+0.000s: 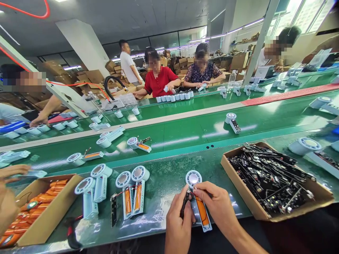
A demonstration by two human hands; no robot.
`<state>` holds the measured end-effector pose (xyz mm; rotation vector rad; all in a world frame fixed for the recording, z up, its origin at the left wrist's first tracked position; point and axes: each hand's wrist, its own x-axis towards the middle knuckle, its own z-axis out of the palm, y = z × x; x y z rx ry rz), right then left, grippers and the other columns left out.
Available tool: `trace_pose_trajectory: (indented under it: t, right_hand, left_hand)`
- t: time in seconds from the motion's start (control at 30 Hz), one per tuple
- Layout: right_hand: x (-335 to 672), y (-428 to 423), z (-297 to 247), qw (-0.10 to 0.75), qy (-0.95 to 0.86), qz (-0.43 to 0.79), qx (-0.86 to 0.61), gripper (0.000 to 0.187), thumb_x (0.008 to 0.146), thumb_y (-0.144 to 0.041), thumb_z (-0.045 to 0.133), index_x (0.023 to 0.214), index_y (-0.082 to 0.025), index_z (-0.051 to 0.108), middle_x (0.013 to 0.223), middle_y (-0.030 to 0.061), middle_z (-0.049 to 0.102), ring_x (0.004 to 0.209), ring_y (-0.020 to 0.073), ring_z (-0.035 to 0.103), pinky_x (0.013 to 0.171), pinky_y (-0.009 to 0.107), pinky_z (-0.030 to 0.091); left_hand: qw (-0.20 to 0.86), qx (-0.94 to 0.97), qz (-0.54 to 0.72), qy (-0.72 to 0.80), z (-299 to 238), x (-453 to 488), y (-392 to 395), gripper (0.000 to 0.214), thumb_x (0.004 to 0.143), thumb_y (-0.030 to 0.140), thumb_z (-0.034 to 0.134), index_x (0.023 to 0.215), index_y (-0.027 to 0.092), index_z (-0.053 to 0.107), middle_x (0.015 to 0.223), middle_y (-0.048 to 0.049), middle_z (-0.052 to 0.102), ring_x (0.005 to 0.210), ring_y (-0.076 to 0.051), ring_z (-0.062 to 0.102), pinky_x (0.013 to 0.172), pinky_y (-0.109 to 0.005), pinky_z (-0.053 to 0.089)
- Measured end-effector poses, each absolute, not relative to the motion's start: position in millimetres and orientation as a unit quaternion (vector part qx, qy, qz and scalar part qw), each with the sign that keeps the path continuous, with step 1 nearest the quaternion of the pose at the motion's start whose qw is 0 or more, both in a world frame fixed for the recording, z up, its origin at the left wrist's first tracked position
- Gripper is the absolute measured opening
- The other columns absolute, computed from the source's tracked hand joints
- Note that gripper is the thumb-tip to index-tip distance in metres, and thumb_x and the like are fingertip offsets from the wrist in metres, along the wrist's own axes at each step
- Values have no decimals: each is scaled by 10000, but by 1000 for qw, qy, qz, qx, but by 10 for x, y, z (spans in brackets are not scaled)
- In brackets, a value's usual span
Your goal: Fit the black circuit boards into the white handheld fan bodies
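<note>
A pale blue handheld fan shell [194, 180] with an orange battery [202, 211] in its open handle lies on the green bench in front of me. My left hand [179, 222] pinches a narrow black circuit board [184, 204] beside the handle. My right hand [215, 204] is closed over the upper handle, fingertips at the red wires. Several more open fan shells with batteries [132, 192] lie to the left.
A cardboard box of black circuit boards [272, 178] stands at the right. A box of orange batteries [39, 208] stands at the left, with another person's hands [9, 187] beside it. Fan parts ride the green conveyor [185, 130]. Several workers sit across it.
</note>
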<state>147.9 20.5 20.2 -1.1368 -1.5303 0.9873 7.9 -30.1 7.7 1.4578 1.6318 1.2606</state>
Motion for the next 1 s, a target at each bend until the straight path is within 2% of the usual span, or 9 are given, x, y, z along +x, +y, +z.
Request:
trace_pose_trajectory:
  t: [0.1, 0.17, 0.3, 0.4, 0.6, 0.87, 1.0]
  right_hand:
    - [1472, 192, 199, 485, -685, 362, -404, 215, 983, -194, 543, 971, -243, 752, 921, 24, 741, 846, 169, 706, 754, 241, 540]
    - [1469, 187, 192, 482, -703, 334, -402, 219, 994, -180, 524, 1034, -247, 729, 919, 20, 733, 825, 160, 702, 733, 235, 537]
    - [1467, 182, 189, 463, -724, 288, -423, 159, 989, -162, 543, 1005, -235, 683, 879, 15, 712, 774, 153, 681, 700, 237, 522]
    - [1459, 182, 193, 447, -753, 268, -400, 210, 1016, -136, 466, 996, -228, 654, 937, 42, 685, 840, 163, 673, 763, 258, 530]
    - [1452, 200, 154, 417, -802, 198, -378, 219, 1034, -124, 411, 1040, -208, 613, 941, 76, 669, 867, 186, 668, 812, 305, 540]
    - [1485, 226, 208, 388, -812, 190, -393, 204, 1025, -133, 413, 968, -208, 594, 841, 42, 636, 721, 164, 619, 671, 277, 475]
    - [1460, 231, 194, 401, -811, 186, -383, 204, 1032, -138, 403, 950, -208, 576, 825, 34, 625, 695, 159, 588, 649, 271, 449]
  left_hand:
    - [331, 556, 458, 610, 154, 40, -292, 444, 1000, 370, 487, 1419, 246, 563, 936, -62, 710, 535, -121, 608, 532, -259, 565]
    - [316, 571, 449, 611, 197, 14, -289, 421, 995, 315, 502, 1407, 262, 577, 993, -68, 721, 628, -143, 663, 615, -275, 592]
    - [255, 624, 422, 607, 225, -18, -286, 428, 998, 230, 476, 1413, 282, 563, 1137, -91, 713, 982, -215, 706, 842, -339, 596]
    - [220, 659, 411, 591, 208, -21, -289, 468, 1002, 157, 422, 1447, 273, 514, 1244, -106, 670, 1106, -210, 665, 935, -351, 560]
    - [187, 679, 392, 592, 171, 6, -287, 531, 995, 93, 397, 1495, 269, 433, 1242, -111, 634, 1137, -197, 640, 941, -327, 544]
    - [176, 694, 376, 588, 99, 57, -318, 632, 999, 61, 371, 1569, 313, 265, 1290, -116, 577, 1141, -186, 651, 904, -286, 555]
    - [162, 679, 399, 594, 107, 109, -319, 617, 986, 55, 391, 1548, 300, 322, 1233, -109, 612, 1086, -195, 674, 884, -297, 568]
